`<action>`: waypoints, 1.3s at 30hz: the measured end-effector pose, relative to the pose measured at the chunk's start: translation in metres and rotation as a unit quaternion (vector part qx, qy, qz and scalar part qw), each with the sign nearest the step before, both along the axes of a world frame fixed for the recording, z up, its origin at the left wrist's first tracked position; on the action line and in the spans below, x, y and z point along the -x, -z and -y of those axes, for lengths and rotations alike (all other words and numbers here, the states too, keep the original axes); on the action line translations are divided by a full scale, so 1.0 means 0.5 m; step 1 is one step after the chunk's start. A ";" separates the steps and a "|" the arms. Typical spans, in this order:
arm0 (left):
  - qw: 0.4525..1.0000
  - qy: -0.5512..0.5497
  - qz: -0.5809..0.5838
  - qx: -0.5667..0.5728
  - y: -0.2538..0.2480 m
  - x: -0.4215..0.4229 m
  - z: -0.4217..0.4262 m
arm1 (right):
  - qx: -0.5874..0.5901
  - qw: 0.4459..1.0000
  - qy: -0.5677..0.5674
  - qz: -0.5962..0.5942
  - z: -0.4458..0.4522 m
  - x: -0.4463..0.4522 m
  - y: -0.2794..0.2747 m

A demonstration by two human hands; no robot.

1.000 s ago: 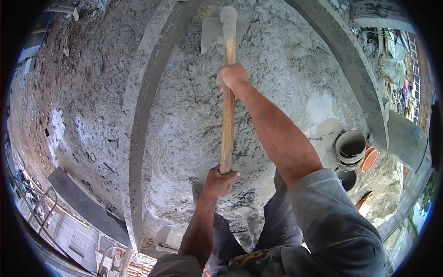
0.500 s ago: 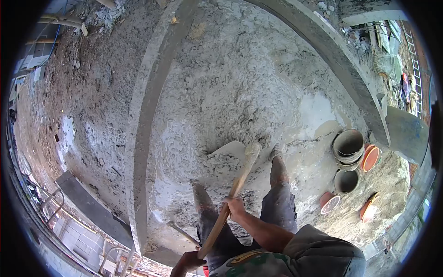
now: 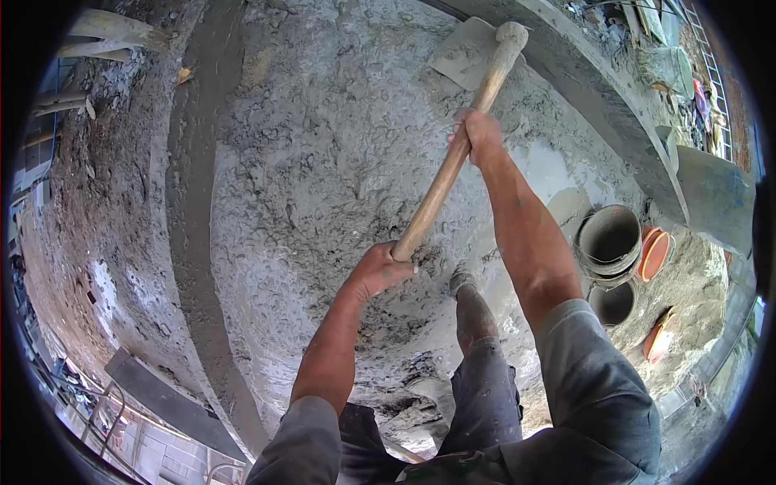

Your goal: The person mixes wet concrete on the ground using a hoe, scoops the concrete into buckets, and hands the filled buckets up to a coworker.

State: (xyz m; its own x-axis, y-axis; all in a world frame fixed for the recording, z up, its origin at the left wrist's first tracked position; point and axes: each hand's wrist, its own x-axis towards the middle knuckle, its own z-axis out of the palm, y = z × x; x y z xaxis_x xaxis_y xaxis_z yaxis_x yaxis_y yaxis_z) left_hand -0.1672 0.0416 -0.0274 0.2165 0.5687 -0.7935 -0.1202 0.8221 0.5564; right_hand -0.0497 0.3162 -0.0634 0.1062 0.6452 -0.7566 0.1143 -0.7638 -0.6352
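A hoe with a thick wooden handle (image 3: 436, 198) slants from the middle of the view up to the right. Wrapped round its near end is my left hand (image 3: 384, 271). Farther up the shaft, below the head, my right hand (image 3: 478, 136) grips it too. The hoe's broad, mud-coated blade (image 3: 465, 55) lies over the far part of the wet grey concrete mix (image 3: 339, 162), close to the right-hand wall. Whether the blade's edge is sunk in the mix I cannot tell. Both my arms reach forward, and one boot (image 3: 462, 283) stands in the mix.
Low concrete beams border the mix on the left (image 3: 194, 202) and right (image 3: 598, 89). At the right stand stacked dark buckets (image 3: 596, 271), another dark bucket (image 3: 613, 305) and orange-rimmed tubs (image 3: 656, 255). Beyond them are a grey sheet (image 3: 711, 194) and a ladder (image 3: 715, 97).
The hoe has moved from near my feet to the far right of the mix. Both hands have gone forward with it, and my arms are now stretched out. The view has shifted slightly.
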 end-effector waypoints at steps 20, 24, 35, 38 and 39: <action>0.929 0.157 -0.035 0.333 -0.455 0.131 0.633 | 0.363 0.930 0.036 0.049 0.752 0.101 -0.017; 0.900 0.210 0.004 0.381 -0.519 0.146 0.819 | 0.348 0.935 0.060 0.024 0.886 0.103 -0.164; 0.997 0.048 -0.014 0.057 -0.109 0.182 0.320 | -0.005 1.000 0.000 -0.030 0.214 0.204 -0.119; 0.996 -0.076 0.024 0.029 -0.026 0.240 0.270 | -0.044 0.998 -0.038 -0.027 0.105 0.330 -0.040; 0.994 -0.085 0.035 0.064 -0.030 0.246 0.293 | -0.004 0.998 -0.053 -0.018 0.140 0.366 0.011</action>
State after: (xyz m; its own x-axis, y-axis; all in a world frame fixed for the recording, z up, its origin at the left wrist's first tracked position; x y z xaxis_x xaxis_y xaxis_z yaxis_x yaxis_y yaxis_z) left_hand -0.2899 -0.1048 -0.0125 0.1830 0.4968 -0.8484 -0.2973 0.8505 0.4339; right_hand -0.2327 0.2461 -0.0690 0.0099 0.6580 -0.7530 0.1721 -0.7429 -0.6469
